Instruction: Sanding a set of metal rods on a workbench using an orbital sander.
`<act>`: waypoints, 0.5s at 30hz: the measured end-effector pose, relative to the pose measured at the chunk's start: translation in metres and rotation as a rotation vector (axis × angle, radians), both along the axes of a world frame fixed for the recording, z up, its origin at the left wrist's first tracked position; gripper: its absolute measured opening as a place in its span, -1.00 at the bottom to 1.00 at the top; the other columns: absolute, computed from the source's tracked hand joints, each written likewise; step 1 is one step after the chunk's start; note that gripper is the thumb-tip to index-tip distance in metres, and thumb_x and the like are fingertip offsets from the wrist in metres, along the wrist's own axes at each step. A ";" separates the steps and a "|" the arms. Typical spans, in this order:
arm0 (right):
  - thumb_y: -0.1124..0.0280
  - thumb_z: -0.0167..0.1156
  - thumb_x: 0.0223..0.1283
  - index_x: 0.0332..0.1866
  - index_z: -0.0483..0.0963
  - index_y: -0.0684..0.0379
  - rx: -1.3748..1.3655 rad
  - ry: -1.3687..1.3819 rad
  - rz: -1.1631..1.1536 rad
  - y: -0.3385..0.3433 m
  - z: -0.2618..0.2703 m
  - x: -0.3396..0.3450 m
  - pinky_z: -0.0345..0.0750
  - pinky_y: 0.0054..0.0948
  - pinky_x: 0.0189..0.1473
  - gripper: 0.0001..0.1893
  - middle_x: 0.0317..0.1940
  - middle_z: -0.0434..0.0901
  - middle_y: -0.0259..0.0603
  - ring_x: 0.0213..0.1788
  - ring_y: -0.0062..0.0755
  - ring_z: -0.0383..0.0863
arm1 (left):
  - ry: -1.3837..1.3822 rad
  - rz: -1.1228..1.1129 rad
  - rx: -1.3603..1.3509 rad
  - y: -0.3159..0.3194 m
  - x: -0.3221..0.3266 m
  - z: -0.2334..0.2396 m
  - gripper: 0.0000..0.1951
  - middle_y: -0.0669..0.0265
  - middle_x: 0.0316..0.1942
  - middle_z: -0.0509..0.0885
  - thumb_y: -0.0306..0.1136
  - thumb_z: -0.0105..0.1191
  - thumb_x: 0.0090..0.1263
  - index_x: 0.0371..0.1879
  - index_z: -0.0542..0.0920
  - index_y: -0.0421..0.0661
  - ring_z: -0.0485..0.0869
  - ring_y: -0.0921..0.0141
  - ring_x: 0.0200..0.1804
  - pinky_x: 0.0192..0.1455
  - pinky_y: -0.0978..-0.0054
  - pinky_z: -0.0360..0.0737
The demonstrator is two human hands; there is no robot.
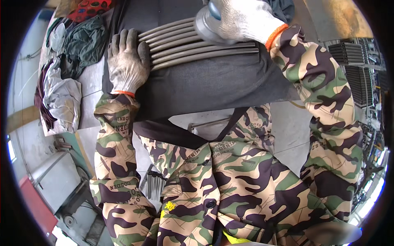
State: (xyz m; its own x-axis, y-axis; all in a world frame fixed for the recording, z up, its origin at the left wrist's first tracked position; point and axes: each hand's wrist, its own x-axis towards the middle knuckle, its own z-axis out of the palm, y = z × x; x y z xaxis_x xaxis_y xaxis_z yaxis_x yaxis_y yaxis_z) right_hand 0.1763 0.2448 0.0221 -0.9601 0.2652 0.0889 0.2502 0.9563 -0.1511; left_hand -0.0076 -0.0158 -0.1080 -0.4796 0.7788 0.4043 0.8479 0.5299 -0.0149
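Observation:
Several metal rods [184,50] lie side by side on a dark cloth [203,80] over the work table. My left hand [127,60], in a knitted glove with an orange cuff, lies flat at their left ends, palm down, fingers pointing away from me. Gloved too, my right hand [240,21] grips a grey round-based tool with a blue part [206,27], set over the rods towards their right ends. The tool's exact kind cannot be told; my hand hides part of it. Two of the rods' right ends show just below the tool.
Crumpled dark green cloths [84,43] and a pale cloth [63,95] lie on the left of the table. A red patterned cloth [89,9] is at the back left. Stacked dark metal parts [347,53] stand at the right. Below the table edge shows a bundle of rods [156,186].

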 end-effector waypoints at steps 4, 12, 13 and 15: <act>0.12 0.33 0.31 0.05 0.61 0.18 0.017 0.026 0.152 0.003 0.012 0.042 0.69 0.11 0.02 -0.62 -0.11 0.62 0.16 0.02 0.20 0.72 | -0.019 -0.024 0.027 0.016 0.010 0.010 -0.48 -0.02 0.49 0.58 -0.07 -0.01 0.69 0.46 0.54 -0.14 0.44 -0.15 0.56 0.66 -0.13 0.30; 0.01 0.36 0.35 0.15 0.69 0.04 0.097 0.081 0.010 0.000 0.003 0.056 0.79 0.00 0.06 -0.58 -0.07 0.80 0.00 0.02 -0.01 0.87 | -0.062 -0.032 0.018 0.019 0.006 0.015 -0.48 -0.01 0.48 0.58 -0.10 0.01 0.67 0.46 0.55 -0.15 0.46 -0.14 0.53 0.63 -0.11 0.35; 0.00 0.37 0.34 0.16 0.69 0.04 0.119 0.120 0.046 0.000 -0.002 0.055 0.79 -0.02 0.03 -0.57 -0.08 0.81 0.00 0.01 -0.04 0.88 | -0.036 -0.008 0.001 0.015 0.007 0.013 -0.47 -0.01 0.52 0.56 -0.08 0.01 0.68 0.47 0.54 -0.15 0.44 -0.15 0.58 0.66 -0.10 0.32; -0.02 0.38 0.35 0.26 0.64 0.06 0.117 0.162 0.135 0.000 -0.011 0.057 0.81 -0.03 0.01 -0.49 -0.01 0.78 0.11 0.09 -0.06 0.86 | 0.011 -0.029 0.002 0.009 0.002 0.012 -0.48 -0.01 0.48 0.58 -0.09 0.01 0.68 0.46 0.55 -0.13 0.47 -0.14 0.54 0.65 -0.11 0.34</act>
State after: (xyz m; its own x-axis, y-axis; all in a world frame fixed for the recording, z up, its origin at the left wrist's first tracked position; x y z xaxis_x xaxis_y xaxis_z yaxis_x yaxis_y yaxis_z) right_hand 0.2338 0.2449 0.0111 -0.9568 0.1140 0.2676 0.1000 0.9928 -0.0655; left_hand -0.0053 -0.0067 -0.0961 -0.4524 0.7916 0.4106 0.8627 0.5052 -0.0236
